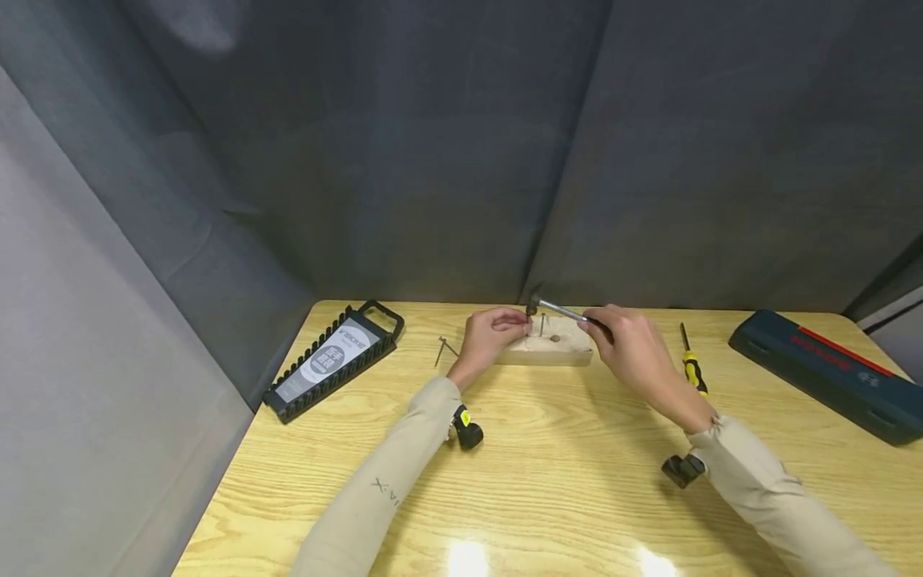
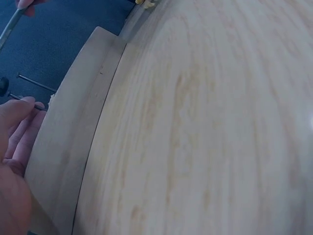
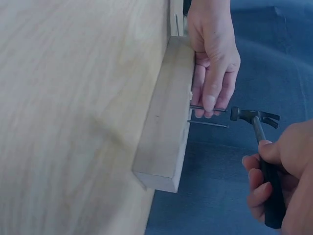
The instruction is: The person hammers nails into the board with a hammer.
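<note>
A pale wooden block (image 1: 551, 357) lies near the table's back edge. My left hand (image 1: 489, 336) pinches an upright nail (image 3: 208, 108) on top of it, between thumb and fingers. Beside that one, a second nail (image 1: 542, 324) stands in the block with nothing holding it. My right hand (image 1: 634, 353) grips the black handle of a small claw hammer (image 3: 266, 166). The hammer's head (image 3: 247, 115) is just above the pinched nail's head, with a small gap in the right wrist view. A dark knot or hole (image 1: 555, 338) shows on the block's top.
Loose nails (image 1: 443, 349) lie left of the block. A black wrench rack (image 1: 333, 361) sits at the left. To the right are a yellow-black screwdriver (image 1: 692, 369) and a dark blue case (image 1: 829, 373). A grey curtain (image 1: 461, 160) hangs behind the table.
</note>
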`<state>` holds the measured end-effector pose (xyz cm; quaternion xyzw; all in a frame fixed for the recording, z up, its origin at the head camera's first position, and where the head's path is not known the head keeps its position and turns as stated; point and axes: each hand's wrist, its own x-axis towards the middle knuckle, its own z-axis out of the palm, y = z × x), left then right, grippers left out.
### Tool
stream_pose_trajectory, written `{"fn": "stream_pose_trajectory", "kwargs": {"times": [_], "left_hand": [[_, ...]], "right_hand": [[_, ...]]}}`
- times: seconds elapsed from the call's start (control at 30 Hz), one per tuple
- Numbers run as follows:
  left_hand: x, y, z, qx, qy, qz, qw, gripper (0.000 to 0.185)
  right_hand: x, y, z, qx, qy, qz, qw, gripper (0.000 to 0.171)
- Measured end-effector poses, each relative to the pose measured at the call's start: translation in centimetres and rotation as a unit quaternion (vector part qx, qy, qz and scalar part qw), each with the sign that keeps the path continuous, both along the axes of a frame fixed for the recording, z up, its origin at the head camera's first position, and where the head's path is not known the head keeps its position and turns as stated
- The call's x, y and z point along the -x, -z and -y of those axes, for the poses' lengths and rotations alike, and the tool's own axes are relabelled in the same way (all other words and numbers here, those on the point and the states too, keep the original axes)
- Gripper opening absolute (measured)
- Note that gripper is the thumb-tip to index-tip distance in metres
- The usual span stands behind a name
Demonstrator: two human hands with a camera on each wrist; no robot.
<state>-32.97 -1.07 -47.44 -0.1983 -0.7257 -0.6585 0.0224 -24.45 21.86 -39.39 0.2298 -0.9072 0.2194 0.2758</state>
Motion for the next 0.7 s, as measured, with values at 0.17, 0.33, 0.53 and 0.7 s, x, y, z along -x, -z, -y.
{"fn": "stream_pose_trajectory", "kwargs": {"times": [0.17, 0.33, 0.53, 0.7], "left_hand": [[-0.1, -0.1, 0.0, 0.001, -0.005, 0.005, 1.0, 0.018], [0.0, 0.0, -0.1, 0.009, -0.006, -0.003, 0.9999, 0.017], [0.0, 0.1, -0.1, 0.011, -0.01, -0.014, 0.9998, 0.017], [-0.1, 0.1, 0.0, 0.006, -0.004, -0.016, 0.9999, 0.017]], "right_hand": [[-0.1, 0.5, -0.2, 0.016, -0.008, 0.013, 1.0, 0.011], [-0.2, 0.6, -0.3, 0.024, -0.008, 0.026, 0.999, 0.01], [-0.1, 0.5, -0.2, 0.021, -0.006, 0.038, 0.999, 0.012], [-0.2, -0.8, -0.1, 0.03, -0.012, 0.019, 0.999, 0.013]]}}
